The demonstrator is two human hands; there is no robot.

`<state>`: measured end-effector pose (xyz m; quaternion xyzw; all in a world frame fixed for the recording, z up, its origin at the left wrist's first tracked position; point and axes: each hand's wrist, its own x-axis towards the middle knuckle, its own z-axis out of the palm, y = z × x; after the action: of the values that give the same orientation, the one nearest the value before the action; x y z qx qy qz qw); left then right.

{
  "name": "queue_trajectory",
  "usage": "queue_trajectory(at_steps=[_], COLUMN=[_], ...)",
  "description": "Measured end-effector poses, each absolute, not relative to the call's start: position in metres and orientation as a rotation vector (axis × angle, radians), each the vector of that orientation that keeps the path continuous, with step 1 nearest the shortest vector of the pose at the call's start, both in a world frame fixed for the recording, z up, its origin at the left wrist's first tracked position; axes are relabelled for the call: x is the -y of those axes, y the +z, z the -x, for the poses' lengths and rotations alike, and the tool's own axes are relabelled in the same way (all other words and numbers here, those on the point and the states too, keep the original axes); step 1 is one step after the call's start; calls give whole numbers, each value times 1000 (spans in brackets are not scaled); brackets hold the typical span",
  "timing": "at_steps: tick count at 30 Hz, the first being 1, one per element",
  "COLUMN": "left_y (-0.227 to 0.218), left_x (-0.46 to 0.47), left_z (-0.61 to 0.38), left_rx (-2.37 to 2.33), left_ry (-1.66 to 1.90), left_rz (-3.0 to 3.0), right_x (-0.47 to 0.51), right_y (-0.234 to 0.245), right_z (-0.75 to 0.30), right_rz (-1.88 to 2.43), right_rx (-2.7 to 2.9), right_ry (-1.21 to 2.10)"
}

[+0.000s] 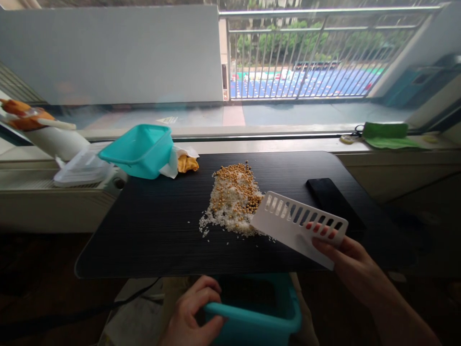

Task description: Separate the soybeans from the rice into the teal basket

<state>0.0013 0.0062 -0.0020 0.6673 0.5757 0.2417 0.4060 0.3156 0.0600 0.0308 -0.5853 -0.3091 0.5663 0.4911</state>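
My left hand (197,307) grips the rim of a teal plastic basin (259,317) just below the table's near edge; the basin's inside is too dark to make out. In my right hand (345,254) is a flat white plastic board (284,229) with a row of slots along one long edge. The board is tilted, and its far end meets the right side of a pile of white rice (226,211) mixed with round tan beans (236,175). Loose grains lie scattered around the pile on the black table (162,240).
A second teal basin (144,154) leans at the table's back left, beside white paper and a yellow cloth (188,164). A clear plastic lid (84,166) lies further left. A black phone-like slab (331,199) rests at right. Green cloth (387,134) and tape (347,139) sit on the windowsill.
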Motion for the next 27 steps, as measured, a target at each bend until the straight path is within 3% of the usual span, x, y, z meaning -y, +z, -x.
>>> queue_trajectory(at_steps=[27], left_y=[1], left_x=[-8], left_z=[-3], left_rx=[-1415], left_ry=[616], left_rz=[-1672], right_x=[-43], right_y=[40], right_z=[-315], right_rz=[1531], right_rx=[808], right_ry=[1324])
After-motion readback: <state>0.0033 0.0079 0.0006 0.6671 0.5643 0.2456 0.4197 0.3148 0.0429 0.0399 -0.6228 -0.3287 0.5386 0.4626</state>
